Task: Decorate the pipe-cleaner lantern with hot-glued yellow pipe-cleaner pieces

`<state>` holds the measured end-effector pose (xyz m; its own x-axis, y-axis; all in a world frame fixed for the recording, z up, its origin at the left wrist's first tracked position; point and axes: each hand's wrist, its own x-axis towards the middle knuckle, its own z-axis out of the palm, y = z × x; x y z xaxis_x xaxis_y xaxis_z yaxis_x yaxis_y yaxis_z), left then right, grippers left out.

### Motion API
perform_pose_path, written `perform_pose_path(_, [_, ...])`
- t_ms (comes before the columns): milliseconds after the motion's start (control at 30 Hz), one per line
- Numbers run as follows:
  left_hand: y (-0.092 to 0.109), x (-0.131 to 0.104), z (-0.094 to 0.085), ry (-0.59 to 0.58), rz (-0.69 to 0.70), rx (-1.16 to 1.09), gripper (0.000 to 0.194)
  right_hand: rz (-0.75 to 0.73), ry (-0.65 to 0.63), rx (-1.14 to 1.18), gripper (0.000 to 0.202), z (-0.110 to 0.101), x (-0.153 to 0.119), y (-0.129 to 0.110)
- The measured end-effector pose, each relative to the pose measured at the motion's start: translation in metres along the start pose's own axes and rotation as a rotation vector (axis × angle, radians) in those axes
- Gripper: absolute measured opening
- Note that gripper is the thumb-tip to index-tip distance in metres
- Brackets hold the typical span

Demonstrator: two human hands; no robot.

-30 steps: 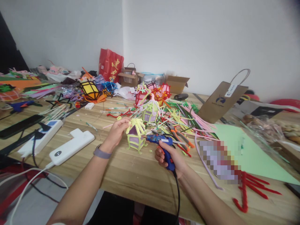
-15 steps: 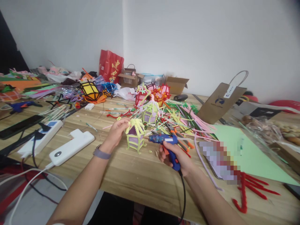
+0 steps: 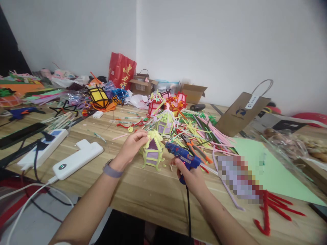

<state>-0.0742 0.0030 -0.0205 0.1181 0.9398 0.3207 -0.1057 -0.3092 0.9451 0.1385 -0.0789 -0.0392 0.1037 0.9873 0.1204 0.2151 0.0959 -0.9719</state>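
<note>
My left hand [image 3: 134, 144] pinches the upper left of a small yellow-green and purple pipe-cleaner lantern [image 3: 152, 156], which stands upright on the table. Its fingers are closed at the fuzzy roof; the exact strand between them is hidden. A blue hot glue gun [image 3: 185, 157] is gripped in my right hand [image 3: 189, 173], its nozzle pointing left, close to the lantern's right side without clear contact. The gun's black cord runs down off the table edge. Just behind stands a similar lantern [image 3: 165, 123] with a yellow-green roof and pink top.
Loose pipe cleaners [image 3: 199, 127] and orange-handled pliers [image 3: 200, 153] lie to the right, near a green sheet [image 3: 276, 170] and brown paper bag [image 3: 242, 112]. A white power bank [image 3: 79, 160] and power strip [image 3: 43, 148] sit left. Red pipe cleaners [image 3: 267, 214] lie front right.
The lantern has turned and shifted slightly right with my left hand. My right hand has tilted the glue gun, its nozzle now angled up and a little farther right.
</note>
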Motion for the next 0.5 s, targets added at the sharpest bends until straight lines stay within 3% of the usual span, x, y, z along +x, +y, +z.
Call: perform_pose_path(500, [-0.0001, -0.0015, 0.0023, -0.025, -0.039, -0.048, 0.013, 0.041, -0.021, 0.008, 0.045, 0.0035, -0.0018, -0.0084])
